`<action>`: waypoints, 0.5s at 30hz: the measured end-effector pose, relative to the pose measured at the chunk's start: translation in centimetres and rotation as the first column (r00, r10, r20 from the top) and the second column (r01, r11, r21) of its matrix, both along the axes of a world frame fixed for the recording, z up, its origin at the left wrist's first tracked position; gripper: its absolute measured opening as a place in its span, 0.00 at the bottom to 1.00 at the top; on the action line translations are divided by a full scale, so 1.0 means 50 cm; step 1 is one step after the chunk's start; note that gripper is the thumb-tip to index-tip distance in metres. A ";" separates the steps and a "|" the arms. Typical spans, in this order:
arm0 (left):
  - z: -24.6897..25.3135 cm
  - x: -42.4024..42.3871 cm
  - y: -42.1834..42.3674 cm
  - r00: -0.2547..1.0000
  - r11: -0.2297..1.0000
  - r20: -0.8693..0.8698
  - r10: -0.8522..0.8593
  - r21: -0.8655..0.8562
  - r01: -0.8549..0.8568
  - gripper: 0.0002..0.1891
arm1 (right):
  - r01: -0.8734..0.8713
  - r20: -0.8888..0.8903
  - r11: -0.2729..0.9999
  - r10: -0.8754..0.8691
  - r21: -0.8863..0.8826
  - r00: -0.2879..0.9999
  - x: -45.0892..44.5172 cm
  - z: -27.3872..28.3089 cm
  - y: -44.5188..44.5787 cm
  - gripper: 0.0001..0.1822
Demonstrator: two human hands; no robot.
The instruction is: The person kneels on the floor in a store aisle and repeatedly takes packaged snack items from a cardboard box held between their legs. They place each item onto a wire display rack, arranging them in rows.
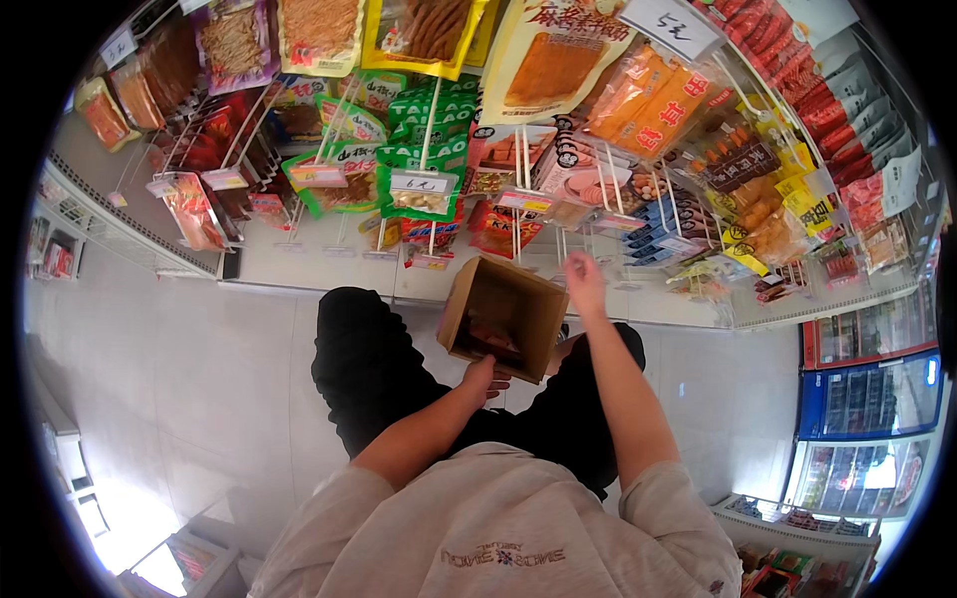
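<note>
A small open cardboard box [548,321] is tilted before me between my knees, its mouth facing up. At the bottom of the box a few reddish packets [490,336] lie in shadow. My left hand [484,380] holds the box by its near wall, the thumb at the rim and the fingers underneath. Just beyond the box's right side, my right hand [585,280] is raised by the end of a low display hook [562,247]. It is blurred, so I cannot make out whether the fingers hold anything.
Snack packets hang on rows of hooks ahead, among them green bags [419,176], red packets [505,228] and blue ones [665,232]. Price tags [425,183] jut toward me. The pale base shelf [329,269] ends near my knees. Glass-door coolers [871,396] stand at right.
</note>
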State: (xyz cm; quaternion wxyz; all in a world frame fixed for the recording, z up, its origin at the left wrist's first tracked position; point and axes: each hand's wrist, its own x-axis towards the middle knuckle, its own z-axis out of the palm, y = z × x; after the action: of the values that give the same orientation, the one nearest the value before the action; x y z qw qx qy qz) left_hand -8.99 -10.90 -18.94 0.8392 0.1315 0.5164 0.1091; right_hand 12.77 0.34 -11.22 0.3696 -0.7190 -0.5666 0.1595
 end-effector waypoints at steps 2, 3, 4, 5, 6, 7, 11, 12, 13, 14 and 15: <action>-0.005 0.003 0.004 1.000 1.000 -0.006 0.000 -0.016 0.000 0.20 | 0.066 -0.190 0.994 -0.048 0.087 0.981 0.028 0.054 0.047 0.15; -0.007 0.004 0.005 1.000 1.000 -0.002 -0.003 -0.022 0.003 0.20 | 0.083 -0.278 0.980 -0.030 0.179 0.960 0.040 0.070 0.068 0.16; -0.010 0.004 0.004 1.000 1.000 0.001 -0.010 -0.029 0.010 0.20 | 0.051 -0.311 0.979 0.014 0.200 0.950 0.051 0.083 0.088 0.18; -0.014 0.005 0.004 1.000 0.999 0.003 -0.016 -0.036 0.016 0.20 | 0.021 -0.343 0.975 0.057 0.221 0.938 0.063 0.096 0.106 0.20; -0.018 0.005 0.006 1.000 0.999 0.000 -0.012 -0.038 0.012 0.19 | -0.011 -0.374 0.970 0.104 0.244 0.921 0.071 0.105 0.119 0.21; -0.022 0.004 0.009 1.000 0.999 -0.005 -0.004 -0.041 0.004 0.19 | 0.023 -0.422 0.984 0.054 0.177 0.905 0.058 0.123 0.125 0.22; -0.018 0.004 0.007 1.000 0.999 0.002 0.006 -0.050 -0.006 0.19 | 0.134 -0.520 0.990 -0.087 0.052 0.850 0.055 0.119 0.146 0.21; -0.019 0.003 0.006 1.000 0.999 0.002 0.003 -0.048 -0.003 0.19 | 0.131 -0.567 0.989 -0.075 0.060 0.820 0.049 0.116 0.147 0.20; -0.021 0.002 0.006 1.000 0.999 0.002 0.000 -0.045 0.000 0.19 | 0.129 -0.612 0.989 -0.061 0.068 0.788 0.044 0.114 0.148 0.19; -0.023 0.001 0.007 1.000 0.999 0.001 -0.002 -0.043 0.002 0.19 | 0.145 -0.583 0.989 -0.103 0.025 0.806 0.040 0.112 0.148 0.20; -0.028 0.001 0.005 1.000 0.999 0.008 0.002 -0.045 -0.001 0.19 | 0.161 -0.550 0.987 -0.146 -0.022 0.822 0.034 0.111 0.143 0.20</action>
State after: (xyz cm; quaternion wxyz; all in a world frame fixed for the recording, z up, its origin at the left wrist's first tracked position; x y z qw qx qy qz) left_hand -8.93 -10.65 -20.32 0.8440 0.1117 0.5153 0.0986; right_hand 14.48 7.51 -5.65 0.5374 -0.6814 -0.3787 0.3217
